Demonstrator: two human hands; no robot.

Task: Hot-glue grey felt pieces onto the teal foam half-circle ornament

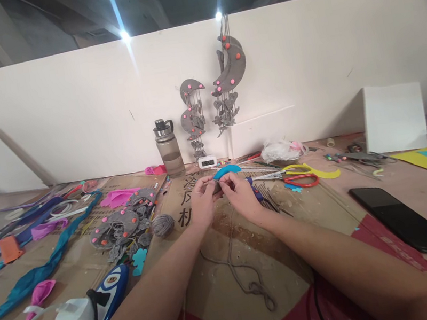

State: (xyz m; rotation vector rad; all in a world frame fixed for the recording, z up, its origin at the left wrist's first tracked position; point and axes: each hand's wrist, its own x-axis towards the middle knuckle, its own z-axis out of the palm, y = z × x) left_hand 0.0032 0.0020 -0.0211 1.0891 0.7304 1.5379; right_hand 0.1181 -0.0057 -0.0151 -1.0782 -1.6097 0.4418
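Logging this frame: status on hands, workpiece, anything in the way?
Left hand, right hand: both pinching a small grey piece, mostly covered. Grey yarn looped loosely on cardboard below. Scissors beside right hand, apparently not blocking.

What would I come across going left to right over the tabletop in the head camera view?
Orange piece, blue-and-white power strip, gray yarn ball, left hand, right hand, scissors, black phone.
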